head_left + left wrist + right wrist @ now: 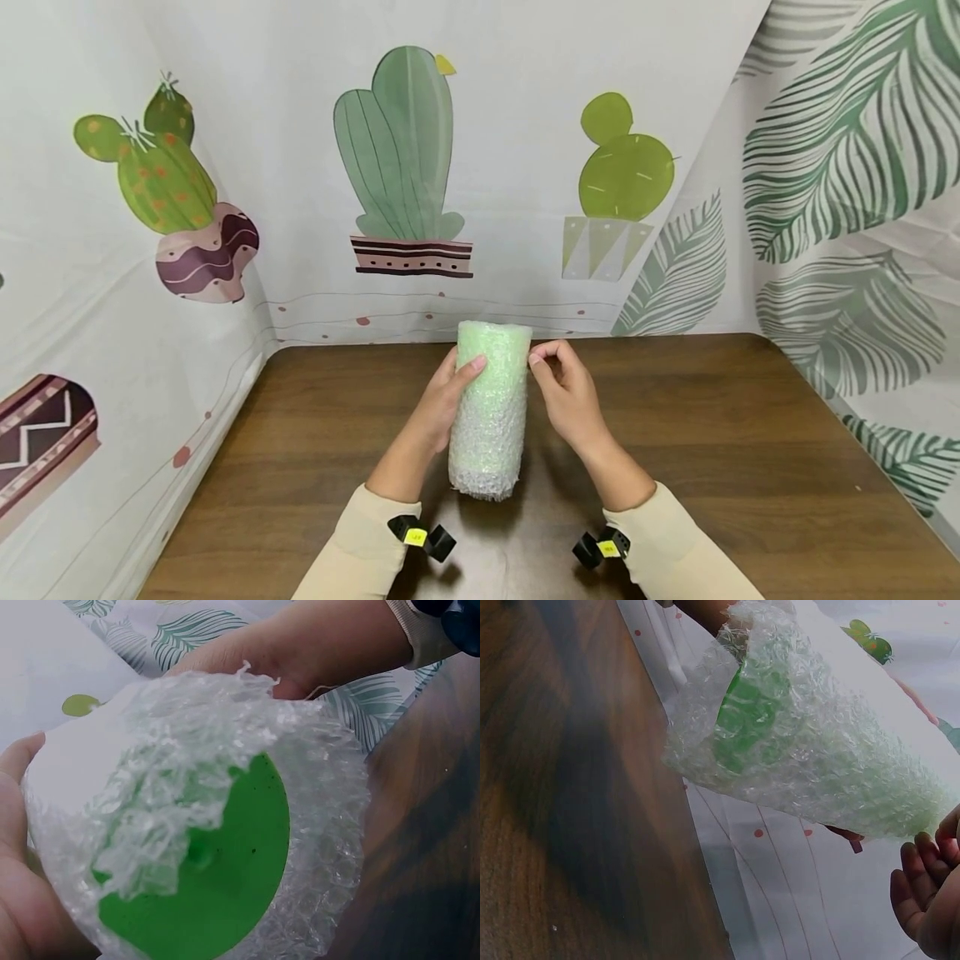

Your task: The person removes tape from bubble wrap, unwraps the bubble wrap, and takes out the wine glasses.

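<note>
A green cylinder wrapped in bubble wrap point(489, 408) stands tilted over the table in the head view. My left hand point(444, 398) grips its upper left side, the thumb across the front and the other fingers hidden behind. At the upper right edge, my right hand point(568, 390) pinches the wrap between thumb and index finger. In the left wrist view, the bottom end shows a round green base point(240, 862), partly covered by crumpled bubble wrap point(165, 787). The right wrist view has my right fingers point(907, 900) curled beside the wrap's far end.
The brown wooden table point(315, 467) spreads under both hands. White cloth point(517, 167) printed with cacti hangs behind it, and leaf-patterned cloth point(847, 292) hangs on the right. A black wrist camera point(423, 537) is strapped to my left sleeve, another camera point(600, 547) to my right.
</note>
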Available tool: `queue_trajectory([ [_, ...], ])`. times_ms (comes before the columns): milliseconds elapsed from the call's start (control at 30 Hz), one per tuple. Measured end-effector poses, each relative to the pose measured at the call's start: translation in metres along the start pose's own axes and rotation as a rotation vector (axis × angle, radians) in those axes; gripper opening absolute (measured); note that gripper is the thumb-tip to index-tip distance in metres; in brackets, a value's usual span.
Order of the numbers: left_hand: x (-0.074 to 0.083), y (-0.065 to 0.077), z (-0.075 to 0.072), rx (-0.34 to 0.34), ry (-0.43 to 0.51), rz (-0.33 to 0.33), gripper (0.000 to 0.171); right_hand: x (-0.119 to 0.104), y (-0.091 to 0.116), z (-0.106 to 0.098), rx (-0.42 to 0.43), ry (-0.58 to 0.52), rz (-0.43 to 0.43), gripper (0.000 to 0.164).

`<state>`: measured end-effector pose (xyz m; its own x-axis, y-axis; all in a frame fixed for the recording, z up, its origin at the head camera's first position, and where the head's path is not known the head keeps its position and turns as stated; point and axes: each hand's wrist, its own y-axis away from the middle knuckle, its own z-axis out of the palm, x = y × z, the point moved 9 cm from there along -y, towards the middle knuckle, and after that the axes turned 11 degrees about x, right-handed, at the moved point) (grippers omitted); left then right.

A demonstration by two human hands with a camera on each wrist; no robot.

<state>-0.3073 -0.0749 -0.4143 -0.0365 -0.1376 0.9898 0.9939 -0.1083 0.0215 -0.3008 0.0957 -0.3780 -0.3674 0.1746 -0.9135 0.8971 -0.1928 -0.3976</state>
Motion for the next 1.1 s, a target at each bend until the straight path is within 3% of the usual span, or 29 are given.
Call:
queue_trajectory([
  [667,-0.0003,0.0009,-0.0013,0.025,0.017,-0.001,0.057,-0.0005,-0.0003,-0.0011,0.016,-0.007,0.002,0.012],
  [1100,0.0013,-0.0006,-0.0031,0.02,0.022,0.035,0.054,-0.0002,-0.0001,-0.0015,0.005,0.007,0.013,0.011],
])
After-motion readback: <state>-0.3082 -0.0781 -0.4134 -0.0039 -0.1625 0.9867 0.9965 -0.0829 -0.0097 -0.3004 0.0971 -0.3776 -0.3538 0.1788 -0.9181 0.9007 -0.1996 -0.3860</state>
